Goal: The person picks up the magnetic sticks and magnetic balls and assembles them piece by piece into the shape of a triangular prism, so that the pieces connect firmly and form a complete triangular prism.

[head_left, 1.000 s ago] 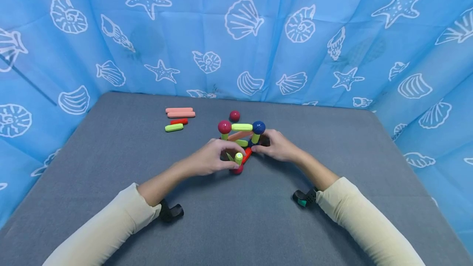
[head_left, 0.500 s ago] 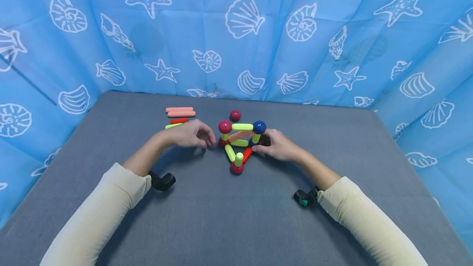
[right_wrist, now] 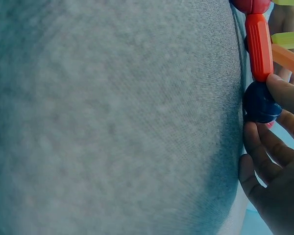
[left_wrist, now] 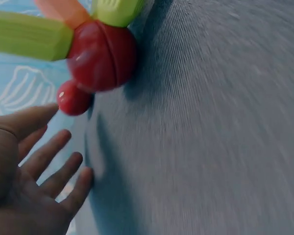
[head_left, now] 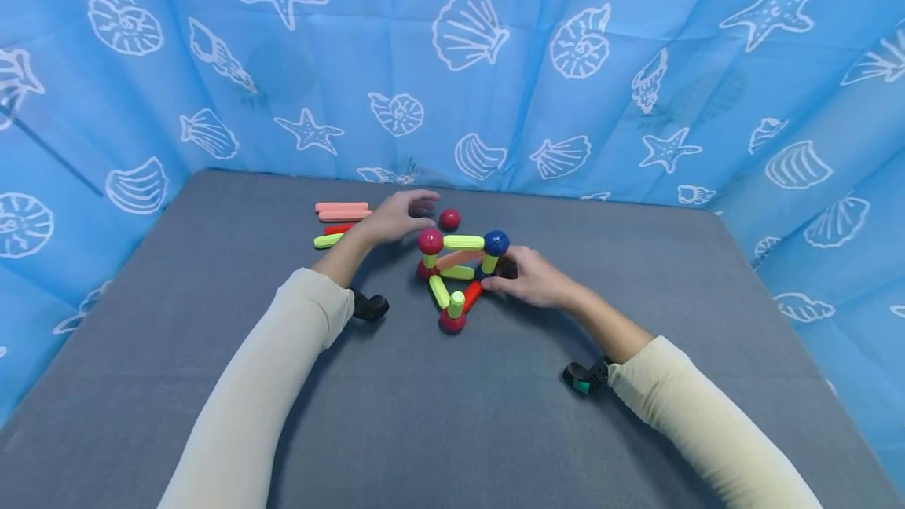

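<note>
Ball-and-rod frame (head_left: 458,273), glossy red, dark-blue and lime-green: sits on grey cloth-covered bench (head_left: 495,430), gripped at dark-blue lower ball (right_wrist: 260,102) by right hand (head_left: 532,277), fingers curled round. With left hand (head_left: 397,217) empty, fingers apart, near loose crimson ball (head_left: 449,219), could brush that into rolling, or break frame by tugging.

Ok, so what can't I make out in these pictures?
Head view: right ends of the loose red stick and loose green stick, behind the left forearm.
Left wrist view: outer end of the joined green stick, cut off by the left edge.
Right wrist view: part of the right hand, cut off by the right edge.
</note>
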### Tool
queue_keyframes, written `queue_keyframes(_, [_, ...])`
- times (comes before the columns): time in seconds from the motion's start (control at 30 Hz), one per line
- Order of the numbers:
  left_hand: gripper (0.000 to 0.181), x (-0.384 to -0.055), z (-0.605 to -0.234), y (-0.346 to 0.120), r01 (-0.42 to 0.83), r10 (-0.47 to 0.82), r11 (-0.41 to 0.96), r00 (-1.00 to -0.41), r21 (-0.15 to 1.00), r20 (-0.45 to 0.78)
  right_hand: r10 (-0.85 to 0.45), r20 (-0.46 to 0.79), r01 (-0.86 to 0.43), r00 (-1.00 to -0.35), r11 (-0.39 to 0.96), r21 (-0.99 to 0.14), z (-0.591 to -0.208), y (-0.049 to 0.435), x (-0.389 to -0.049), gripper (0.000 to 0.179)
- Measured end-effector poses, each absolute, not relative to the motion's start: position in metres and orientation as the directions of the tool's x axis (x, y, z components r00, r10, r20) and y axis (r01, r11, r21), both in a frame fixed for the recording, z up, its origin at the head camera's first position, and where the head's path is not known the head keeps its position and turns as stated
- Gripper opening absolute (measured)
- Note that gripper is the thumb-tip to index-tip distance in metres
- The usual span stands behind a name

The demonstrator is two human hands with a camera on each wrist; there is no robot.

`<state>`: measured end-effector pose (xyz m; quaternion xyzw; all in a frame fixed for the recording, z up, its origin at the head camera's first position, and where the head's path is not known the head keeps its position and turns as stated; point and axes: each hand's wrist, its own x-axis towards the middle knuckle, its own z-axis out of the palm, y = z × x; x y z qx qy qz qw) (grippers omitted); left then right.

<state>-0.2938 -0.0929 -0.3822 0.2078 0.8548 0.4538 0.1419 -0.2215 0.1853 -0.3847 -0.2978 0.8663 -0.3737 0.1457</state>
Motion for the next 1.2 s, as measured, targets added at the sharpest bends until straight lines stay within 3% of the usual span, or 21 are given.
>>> queue_keyframes(0.17, [0.058, -0.301, -0.385, -0.074, 0.221, 0.492, 0.516, -0.868, 0.827, -0.075, -0.627, -0.018, -0.412, -0.778, 0.532, -0.74, -0.385, 0.184, -0.221, 0.03])
queue_keyframes(0.43, [0.039, -0.302, -0.389, -0.07, 0.284, 0.444, 0.57, -0.896, 0.771, 0.002, -0.64, -0.008, -0.418, -0.769, 0.512, -0.75, -0.384, 0.183, -0.221, 0.03])
queue_keyframes(0.6, [0.049, -0.293, -0.379, -0.083, 0.226, 0.33, 0.471, -0.942, 0.853, 0.068, -0.64, -0.023, -0.413, -0.768, 0.522, -0.746, -0.384, 0.181, -0.222, 0.03])
queue_keyframes(0.73, [0.061, -0.281, -0.357, -0.091, 0.28, 0.282, 0.331, -0.941, 0.901, 0.188, -0.636, -0.029, -0.411, -0.771, 0.532, -0.74, -0.383, 0.182, -0.222, 0.031])
queue_keyframes(0.93, [0.064, -0.244, -0.323, -0.094, 0.504, 0.385, 0.241, -0.834, 0.83, 0.394, -0.637, -0.027, -0.404, -0.77, 0.52, -0.752, -0.383, 0.182, -0.22, 0.033])
queue_keyframes(1.2, [0.067, -0.192, -0.319, -0.09, 0.639, 0.631, 0.21, -0.667, 0.74, 0.397, -0.656, 0.025, -0.437, -0.755, 0.473, -0.765, -0.385, 0.184, -0.219, 0.033])
